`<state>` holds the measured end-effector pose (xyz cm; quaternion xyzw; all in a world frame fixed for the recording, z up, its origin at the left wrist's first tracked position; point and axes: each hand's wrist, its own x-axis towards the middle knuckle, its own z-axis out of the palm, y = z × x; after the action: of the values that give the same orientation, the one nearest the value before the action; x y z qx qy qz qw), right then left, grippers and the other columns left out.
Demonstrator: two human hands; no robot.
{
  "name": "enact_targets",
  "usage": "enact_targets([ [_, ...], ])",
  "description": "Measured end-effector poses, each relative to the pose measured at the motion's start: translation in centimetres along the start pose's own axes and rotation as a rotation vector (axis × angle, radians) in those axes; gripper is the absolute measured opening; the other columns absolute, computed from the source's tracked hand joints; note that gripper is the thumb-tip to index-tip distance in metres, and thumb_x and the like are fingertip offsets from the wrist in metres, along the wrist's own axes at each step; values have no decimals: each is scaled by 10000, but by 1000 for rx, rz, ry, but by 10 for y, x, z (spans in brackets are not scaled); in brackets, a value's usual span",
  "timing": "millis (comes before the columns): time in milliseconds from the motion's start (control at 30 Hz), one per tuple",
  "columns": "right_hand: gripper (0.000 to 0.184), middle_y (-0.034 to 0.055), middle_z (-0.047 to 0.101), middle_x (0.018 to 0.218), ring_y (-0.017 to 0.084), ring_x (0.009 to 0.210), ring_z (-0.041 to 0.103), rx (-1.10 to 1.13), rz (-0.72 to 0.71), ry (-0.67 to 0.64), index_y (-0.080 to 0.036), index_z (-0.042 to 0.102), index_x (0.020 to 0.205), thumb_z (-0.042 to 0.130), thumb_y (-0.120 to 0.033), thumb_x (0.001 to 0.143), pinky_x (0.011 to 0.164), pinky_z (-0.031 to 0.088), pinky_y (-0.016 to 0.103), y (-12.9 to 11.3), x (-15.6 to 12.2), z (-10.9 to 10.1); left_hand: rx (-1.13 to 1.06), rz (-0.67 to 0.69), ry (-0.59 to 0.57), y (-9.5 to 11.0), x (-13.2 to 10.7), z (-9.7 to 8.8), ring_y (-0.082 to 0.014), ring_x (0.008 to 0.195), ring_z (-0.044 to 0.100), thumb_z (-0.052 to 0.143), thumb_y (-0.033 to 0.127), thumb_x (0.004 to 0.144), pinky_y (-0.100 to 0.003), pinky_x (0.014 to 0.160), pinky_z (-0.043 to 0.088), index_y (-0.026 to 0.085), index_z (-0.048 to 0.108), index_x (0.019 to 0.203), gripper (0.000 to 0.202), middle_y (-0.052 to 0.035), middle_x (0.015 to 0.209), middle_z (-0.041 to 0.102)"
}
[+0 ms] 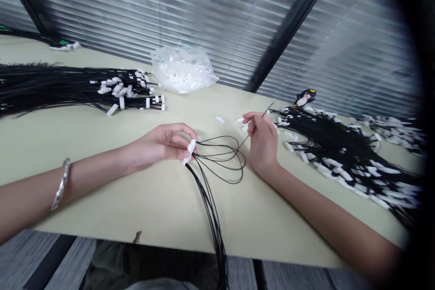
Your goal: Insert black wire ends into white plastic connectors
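Note:
My left hand (173,142) pinches a white plastic connector (189,152) between thumb and fingers over the table. Thin black wires (234,181) loop out from the connector's right side. A bundle of black wires (207,199) hangs from its lower end over the table's front edge. Closed near the white bits, my right hand (263,140) grips a thin black wire (268,108), whose end sticks up past the fingers. The fingertips partly hide the grip. Small white connectors (220,119) lie loose on the table between and behind my hands.
A clear plastic bag (185,70) of white pieces stands at the back. Black wire bundles with white connectors lie at left (68,88) and right (326,140). Behind the pale table (112,181) are window blinds (136,9). A penguin figure (304,98) sits by the right bundle.

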<state>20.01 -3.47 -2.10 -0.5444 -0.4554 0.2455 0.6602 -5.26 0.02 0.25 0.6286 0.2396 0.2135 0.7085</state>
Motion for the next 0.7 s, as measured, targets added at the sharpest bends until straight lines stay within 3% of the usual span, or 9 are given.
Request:
enact_targets([
  [67, 335, 20, 500, 816, -11, 787, 440, -252, -274, -73, -161, 599, 966, 327, -344, 897, 731, 362, 114, -16, -19, 4, 8, 0, -3, 0, 0, 0, -156, 767, 625, 649, 111, 744, -311, 752, 471, 140, 521, 967, 258, -73, 887, 662],
  [167, 342, 6, 519, 793, -11, 788, 448, -460, -644, -344, -230, 530, 1178, 340, -203, 895, 814, 376, 147, -34, -48, 8, 23, 4, -14, 0, 1, 0, -148, 761, 623, 642, 114, 752, -302, 751, 469, 142, 519, 974, 256, -65, 857, 668],
  [267, 441, 18, 537, 979, 2, 927, 482, -484, -766, -544, -217, 435, 1275, 379, -100, 854, 848, 412, 140, -40, -66, 12, 35, 17, -31, 0, 1, 1, -138, 756, 619, 630, 104, 760, -293, 751, 466, 140, 515, 980, 250, -61, 832, 674],
  [333, 467, 20, 526, 1038, 1, 978, 481, -504, -742, -610, -219, 406, 1297, 370, -83, 852, 875, 419, 125, -39, -71, 16, 35, 22, -39, -1, 2, 0, -139, 762, 621, 624, 99, 765, -294, 754, 466, 141, 514, 982, 247, -64, 842, 677],
  [467, 388, -37, 495, 689, -57, 634, 425, -557, -507, -685, -284, 409, 1268, 323, -177, 905, 662, 382, 29, -33, -71, 18, 30, 14, -38, -1, 2, 0, -145, 764, 626, 633, 106, 758, -298, 756, 467, 146, 518, 984, 257, -61, 846, 678],
  [600, 275, -59, 409, 566, -57, 490, 343, -530, -308, -640, -262, 415, 1175, 326, -292, 917, 516, 307, 28, -26, -73, 15, 27, -5, -25, -1, 1, 0, -147, 774, 628, 641, 117, 756, -304, 772, 467, 145, 520, 979, 255, -53, 833, 675],
  [700, 267, -63, 427, 573, -48, 464, 334, -511, -222, -605, -199, 369, 1146, 319, -323, 914, 470, 278, 44, -23, -74, 16, 27, -10, -23, 0, 0, 0, -147, 776, 630, 642, 117, 756, -305, 774, 469, 143, 519, 981, 258, -57, 846, 676],
])
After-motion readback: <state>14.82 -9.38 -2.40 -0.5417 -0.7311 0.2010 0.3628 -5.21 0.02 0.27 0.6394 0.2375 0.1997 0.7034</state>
